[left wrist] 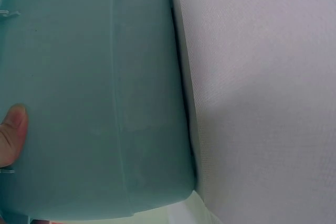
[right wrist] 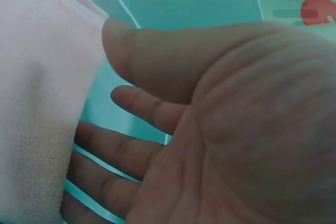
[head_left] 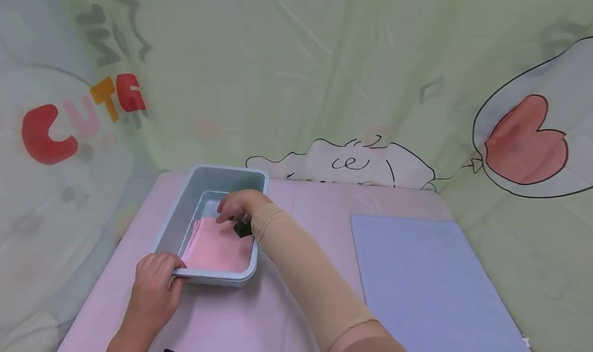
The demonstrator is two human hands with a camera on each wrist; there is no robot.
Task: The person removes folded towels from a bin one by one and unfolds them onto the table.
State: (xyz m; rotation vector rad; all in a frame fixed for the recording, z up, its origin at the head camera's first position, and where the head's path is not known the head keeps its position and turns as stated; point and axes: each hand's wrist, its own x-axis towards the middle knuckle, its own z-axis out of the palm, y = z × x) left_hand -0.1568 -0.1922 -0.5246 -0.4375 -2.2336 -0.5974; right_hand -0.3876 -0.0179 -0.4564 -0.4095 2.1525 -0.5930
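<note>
A light blue-grey plastic bin (head_left: 210,275) stands on the left part of the table, with a folded pink towel (head_left: 220,249) lying flat inside. My left hand (head_left: 155,285) grips the bin's near left corner, fingers over the rim; in the left wrist view its thumb (left wrist: 14,132) lies against the outer wall. My right hand (head_left: 241,204) reaches into the bin over its right side, at the towel's far edge. In the right wrist view the fingers (right wrist: 115,153) are loosely extended, their tips right at the edge of the towel (right wrist: 42,77), the thumb tip beside its corner.
A flat blue cloth (head_left: 421,280) lies on the right side of the pink-covered table (head_left: 315,249). Printed fabric curtains (head_left: 296,84) hang close behind and along both sides. A small black device (head_left: 243,229) sits at my right wrist.
</note>
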